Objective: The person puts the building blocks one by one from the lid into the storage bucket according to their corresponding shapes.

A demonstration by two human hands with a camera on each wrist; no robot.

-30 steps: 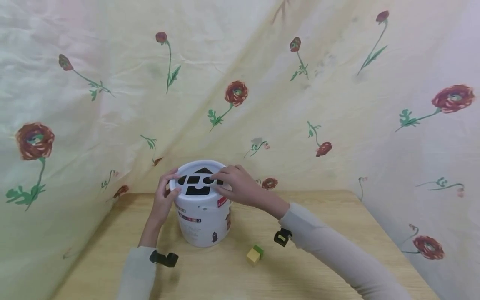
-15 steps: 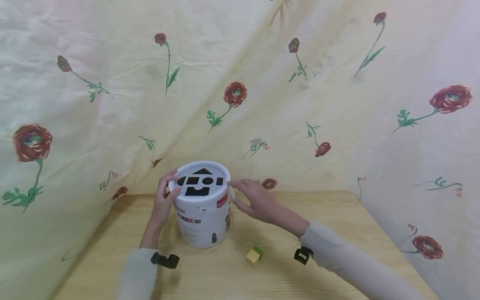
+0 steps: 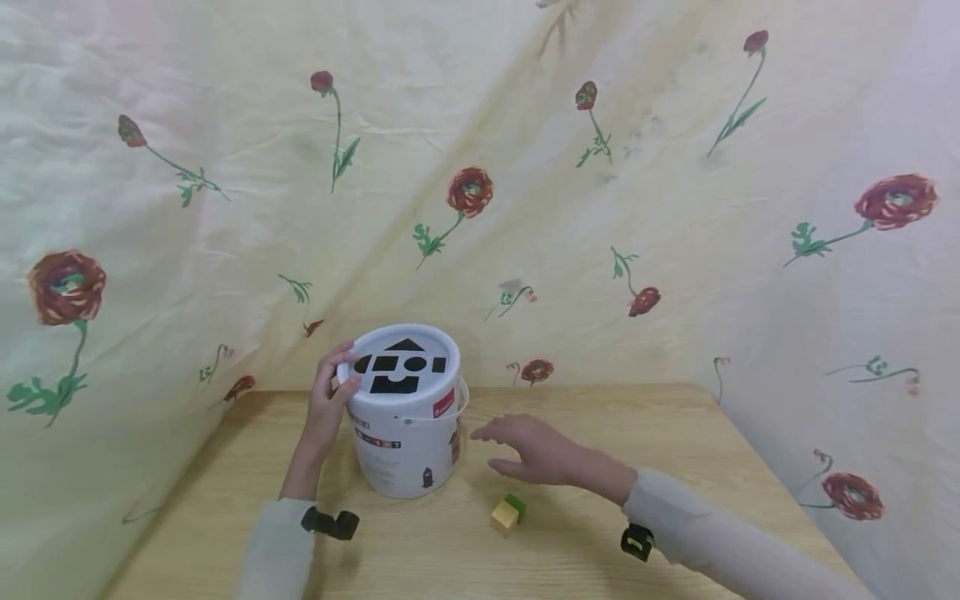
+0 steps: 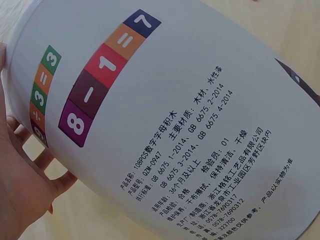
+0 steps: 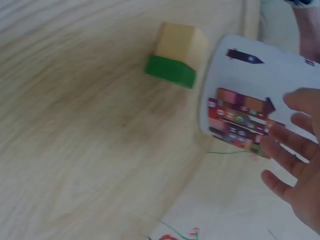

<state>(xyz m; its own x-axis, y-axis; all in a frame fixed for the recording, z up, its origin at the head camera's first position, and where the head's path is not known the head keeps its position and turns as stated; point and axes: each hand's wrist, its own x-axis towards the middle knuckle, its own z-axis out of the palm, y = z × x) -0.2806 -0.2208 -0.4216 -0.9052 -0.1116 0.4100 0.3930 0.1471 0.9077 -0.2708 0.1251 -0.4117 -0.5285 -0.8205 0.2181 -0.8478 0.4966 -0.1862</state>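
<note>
A white bucket [image 3: 405,467] printed with number blocks stands at the left of the table, its lid [image 3: 433,383] pierced by dark shape cut-outs. My left hand [image 3: 324,412] holds the bucket's left rim, thumb near the front and fingers farther back. In the left wrist view, fingertips lie along the bucket's side beside the printed sums. My right hand [image 3: 536,450] hovers to the right of the bucket with fingers extended, holding nothing. Below and left of that hand, a yellow block [image 3: 505,517] lies against a green block [image 3: 516,505] on the table.
A thin handle [image 3: 464,402] loops out from the bucket's right side. The light wooden table [image 3: 637,433] ends at the back against a flowered cloth [image 3: 555,208], which also rises on both sides. A black wrist camera [image 3: 637,542] sits on the right sleeve.
The right hand has come off the lid, moving right and then down toward the two blocks. My left hand has stayed at the rim; bucket and blocks have not moved.
</note>
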